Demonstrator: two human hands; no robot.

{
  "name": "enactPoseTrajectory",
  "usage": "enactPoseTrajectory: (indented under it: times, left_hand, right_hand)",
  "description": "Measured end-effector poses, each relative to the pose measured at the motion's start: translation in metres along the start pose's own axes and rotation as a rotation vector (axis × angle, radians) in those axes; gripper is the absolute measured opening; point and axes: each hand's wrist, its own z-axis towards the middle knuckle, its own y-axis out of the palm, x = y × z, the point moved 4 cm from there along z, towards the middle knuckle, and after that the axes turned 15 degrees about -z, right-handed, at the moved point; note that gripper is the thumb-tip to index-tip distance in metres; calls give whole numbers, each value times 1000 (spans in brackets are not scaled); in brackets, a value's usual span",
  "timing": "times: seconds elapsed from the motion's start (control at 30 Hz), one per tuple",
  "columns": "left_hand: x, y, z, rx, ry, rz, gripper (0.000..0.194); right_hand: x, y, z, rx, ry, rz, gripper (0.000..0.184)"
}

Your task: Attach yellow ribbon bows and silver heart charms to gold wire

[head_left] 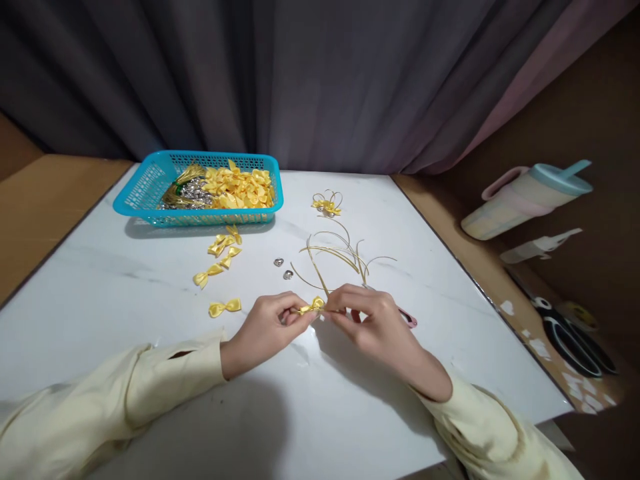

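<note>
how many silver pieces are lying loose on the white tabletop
2. One silver piece lies right of the loose yellow bows; the other piece is beside it, closer to the left hand. That hand or the right hand may hide more.

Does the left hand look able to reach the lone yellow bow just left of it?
Likely yes: nothing stands between the left hand and the lone yellow bow, though that hand's grip would probably first have to release the held bow.

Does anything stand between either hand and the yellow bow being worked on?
Nothing visible does: the left hand pinches the yellow bow at one end, and the right hand is at the other. Gold wires lie mostly beyond the bow.
</note>
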Motion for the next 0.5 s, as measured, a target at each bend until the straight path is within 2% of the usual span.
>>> enactPoseTrajectory:
  times: [0.1,0.2,0.37,0.5]
  left_hand:
    - [-1,1,0,-11,-9,10,24]
    - [-1,1,0,-28,-13,7,21]
    - [-2,2,0,-51,-16,-33,19]
    - [-3,3,0,-72,-39,-55,17]
  right_hand:
    - [-8,3,-8,185,-124,-142,18]
    - [-12,11,-14,289,-204,-258,17]
    - [-14,21,-17,324,-240,-462,21]
    - [-11,19,-13,258,-221,-387,23]
